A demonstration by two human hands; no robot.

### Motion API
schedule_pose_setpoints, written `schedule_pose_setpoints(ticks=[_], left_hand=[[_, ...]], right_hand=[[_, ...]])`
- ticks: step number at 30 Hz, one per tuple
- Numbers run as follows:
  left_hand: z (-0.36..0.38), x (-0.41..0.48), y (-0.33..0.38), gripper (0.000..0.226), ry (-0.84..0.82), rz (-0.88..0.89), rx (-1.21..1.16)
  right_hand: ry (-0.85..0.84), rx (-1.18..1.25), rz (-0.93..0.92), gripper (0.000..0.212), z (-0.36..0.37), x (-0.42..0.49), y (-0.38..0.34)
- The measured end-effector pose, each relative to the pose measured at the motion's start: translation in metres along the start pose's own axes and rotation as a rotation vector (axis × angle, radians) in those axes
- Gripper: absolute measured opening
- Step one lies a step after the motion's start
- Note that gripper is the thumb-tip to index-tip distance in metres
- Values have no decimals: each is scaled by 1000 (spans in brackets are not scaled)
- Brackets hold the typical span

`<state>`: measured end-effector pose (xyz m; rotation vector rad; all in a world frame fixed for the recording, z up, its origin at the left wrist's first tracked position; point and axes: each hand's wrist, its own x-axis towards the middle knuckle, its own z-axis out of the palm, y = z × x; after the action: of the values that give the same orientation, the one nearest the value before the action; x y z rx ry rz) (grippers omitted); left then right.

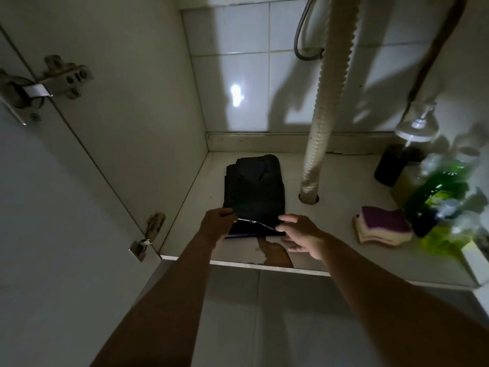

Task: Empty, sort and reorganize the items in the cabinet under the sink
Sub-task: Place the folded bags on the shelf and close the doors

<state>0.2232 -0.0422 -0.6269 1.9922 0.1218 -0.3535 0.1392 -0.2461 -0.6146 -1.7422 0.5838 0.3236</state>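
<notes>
A stack of folded black plastic bags (254, 189) lies on the cabinet floor (341, 207), left of the drain hose. My left hand (217, 223) grips the stack's near left corner. My right hand (301, 234) pinches the near right edge, other fingers spread. A thin shiny strip runs between the two hands along that edge. A purple and cream sponge stack (381, 227) sits to the right. Green dish-soap bottles (436, 192) and a dark pump bottle (394, 165) stand at the far right.
A ribbed drain hose (325, 107) drops through a hole in the floor beside the bags. The cabinet door (53, 207) stands open at left with hinges (145, 239). Tiled wall (248, 62) at the back. The floor's front edge has chipped, peeling laminate (275, 256).
</notes>
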Motion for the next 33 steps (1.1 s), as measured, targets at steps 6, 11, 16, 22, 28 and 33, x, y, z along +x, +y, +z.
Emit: schedule_pose_setpoints(ticks=[6,11,16,22,28,33], left_hand=[[-16,-29,37,51,-42,78,321],[-17,-89,99,46,-136,303,350],[10,-170,161,33,-294,573,283],[82,-297,230,40,-499,939,328],[134,-425,283,48,-575,1341,330],[161,-494,299,60,-585,1631,279]], right_hand=[[-6,-299,-166,51,-19,-32,-2],[226,-459,-338,43,-71,-121,4],[516,-554,-414,32,-115,-240,18],[882,-733,-480,31,-144,-380,65],[1287,-889,-581,34,-161,-479,98],[1646,-919,-726,18,-172,-529,126]])
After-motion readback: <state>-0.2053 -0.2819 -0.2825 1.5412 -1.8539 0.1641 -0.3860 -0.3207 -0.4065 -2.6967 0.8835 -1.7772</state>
